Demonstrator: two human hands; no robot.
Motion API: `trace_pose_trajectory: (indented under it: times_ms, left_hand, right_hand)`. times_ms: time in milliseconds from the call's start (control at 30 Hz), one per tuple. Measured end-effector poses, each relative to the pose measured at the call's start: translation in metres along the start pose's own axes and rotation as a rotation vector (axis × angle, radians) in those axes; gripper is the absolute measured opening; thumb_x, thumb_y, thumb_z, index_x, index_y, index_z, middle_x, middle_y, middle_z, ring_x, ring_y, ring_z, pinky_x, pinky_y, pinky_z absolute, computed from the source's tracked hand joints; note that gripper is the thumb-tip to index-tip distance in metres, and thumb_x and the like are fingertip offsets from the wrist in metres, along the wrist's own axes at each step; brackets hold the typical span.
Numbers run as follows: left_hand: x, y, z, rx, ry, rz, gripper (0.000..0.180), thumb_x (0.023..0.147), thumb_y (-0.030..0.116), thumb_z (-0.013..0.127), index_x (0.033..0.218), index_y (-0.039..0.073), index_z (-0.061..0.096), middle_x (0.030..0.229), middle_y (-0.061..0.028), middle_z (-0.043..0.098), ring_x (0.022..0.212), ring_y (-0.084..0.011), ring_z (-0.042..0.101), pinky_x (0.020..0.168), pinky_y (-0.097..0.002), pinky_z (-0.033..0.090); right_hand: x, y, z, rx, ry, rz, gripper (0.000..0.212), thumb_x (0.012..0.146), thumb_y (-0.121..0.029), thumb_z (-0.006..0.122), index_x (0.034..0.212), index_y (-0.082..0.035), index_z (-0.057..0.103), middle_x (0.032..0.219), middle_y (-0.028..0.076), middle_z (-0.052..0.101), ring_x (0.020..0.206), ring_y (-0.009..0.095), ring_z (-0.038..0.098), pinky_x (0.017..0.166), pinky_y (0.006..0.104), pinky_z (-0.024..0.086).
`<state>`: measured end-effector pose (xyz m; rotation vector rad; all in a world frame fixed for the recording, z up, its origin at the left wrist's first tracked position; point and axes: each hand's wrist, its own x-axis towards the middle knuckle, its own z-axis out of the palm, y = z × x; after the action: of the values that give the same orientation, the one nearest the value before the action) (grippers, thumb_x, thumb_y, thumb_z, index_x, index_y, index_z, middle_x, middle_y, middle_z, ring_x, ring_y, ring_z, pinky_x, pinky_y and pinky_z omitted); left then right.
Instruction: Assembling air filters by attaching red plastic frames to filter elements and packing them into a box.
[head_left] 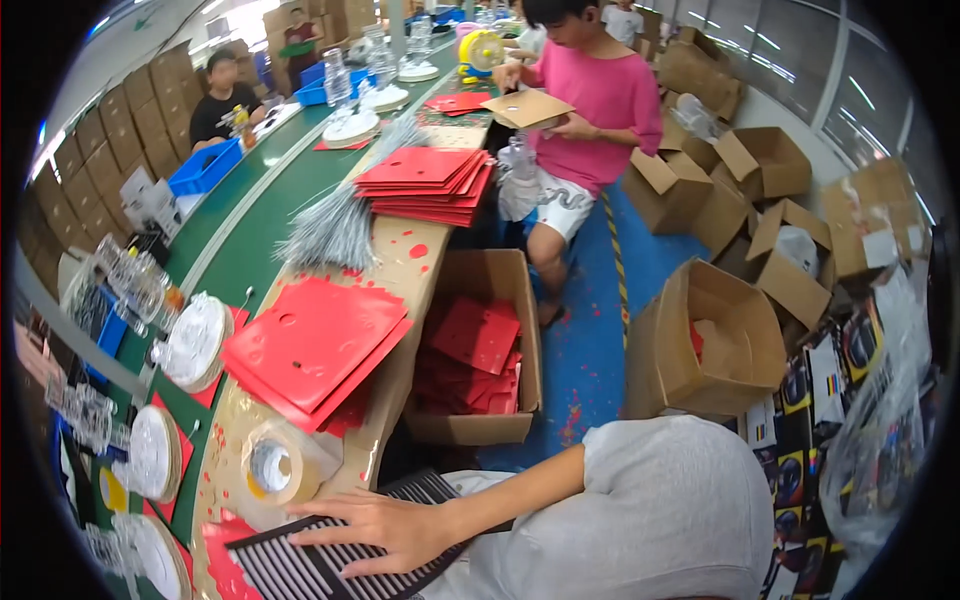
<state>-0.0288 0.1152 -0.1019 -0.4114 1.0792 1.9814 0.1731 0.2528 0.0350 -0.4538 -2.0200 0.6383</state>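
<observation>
My right hand (385, 532) lies palm down with fingers spread on a black panel with pale slats (300, 560). The panel rests partly over the table's near edge and partly over my lap. My left hand is not in view. Just beyond the right hand, a wide roll of clear tape (285, 470) stands on the brown-covered bench (385, 420). Farther along lies a stack of red sheets (315, 340) with small holes. Part of a red sheet (228, 555) shows beside the panel.
Another red stack (425, 183) and a bundle of thin silvery strands (335, 225) lie farther along. Clear plastic assemblies on white discs (195, 340) line the green belt (255, 235). An open carton (480, 428) holds red pieces. A person in pink (605, 100) handles a brown sheet (528, 108).
</observation>
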Motion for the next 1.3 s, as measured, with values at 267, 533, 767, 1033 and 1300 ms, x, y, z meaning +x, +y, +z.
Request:
trace_pose_trajectory:
  times_ms: [267,533,767,1033,1300]
  left_hand:
    - [-0.139,-0.022,0.108,0.435,-0.601,0.469,0.047,0.089,0.003,0.062,0.129,-0.015,0.045,0.129,-0.0260,0.051,0.114,-0.0346,0.055,0.100,-0.0461,0.048]
    - [-0.142,-0.011,0.102,0.279,-0.492,0.536,0.045,0.089,0.001,0.062,0.128,-0.015,0.047,0.129,-0.0260,0.053,0.114,-0.0350,0.056,0.099,-0.0465,0.048]
    - [-0.124,-0.013,0.103,0.156,-0.391,0.176,0.046,0.098,0.022,0.054,0.136,-0.004,0.048,0.131,-0.0162,0.058,0.117,-0.0251,0.058,0.103,-0.0409,0.043]
    - [-0.130,-0.010,0.115,0.115,-0.452,0.252,0.036,0.097,0.004,0.052,0.130,-0.010,0.048,0.127,-0.0163,0.058,0.114,-0.0199,0.058,0.102,-0.0352,0.043]
    - [-0.126,-0.007,0.102,-0.061,-0.542,0.135,0.043,0.101,0.012,0.043,0.139,-0.007,0.039,0.137,-0.0178,0.052,0.125,-0.0249,0.053,0.107,-0.0408,0.042]
  right_hand:
    - [-0.010,-0.002,-0.020,0.119,0.002,0.011,0.052,0.086,-0.018,0.070,0.135,-0.011,0.056,0.142,0.017,0.049,0.118,0.034,0.055,0.098,0.0468,0.043]
    - [0.003,-0.009,-0.010,0.598,0.003,0.167,0.035,0.082,-0.015,0.078,0.114,-0.005,0.071,0.115,0.014,0.070,0.114,0.026,0.065,0.097,0.0349,0.050]
    - [0.006,0.002,-0.014,0.184,0.111,0.141,0.029,0.077,-0.005,0.077,0.105,-0.009,0.075,0.110,0.013,0.072,0.099,0.025,0.070,0.085,0.0340,0.056]
    - [0.020,-0.008,-0.015,-0.160,0.058,-0.034,0.037,0.066,-0.004,0.079,0.103,-0.006,0.074,0.120,0.013,0.067,0.109,0.033,0.059,0.090,0.0379,0.051]
    - [0.017,-0.016,0.002,-0.120,-0.016,-0.018,0.042,0.066,-0.004,0.079,0.108,-0.002,0.072,0.120,0.015,0.066,0.114,0.034,0.061,0.095,0.0405,0.050]
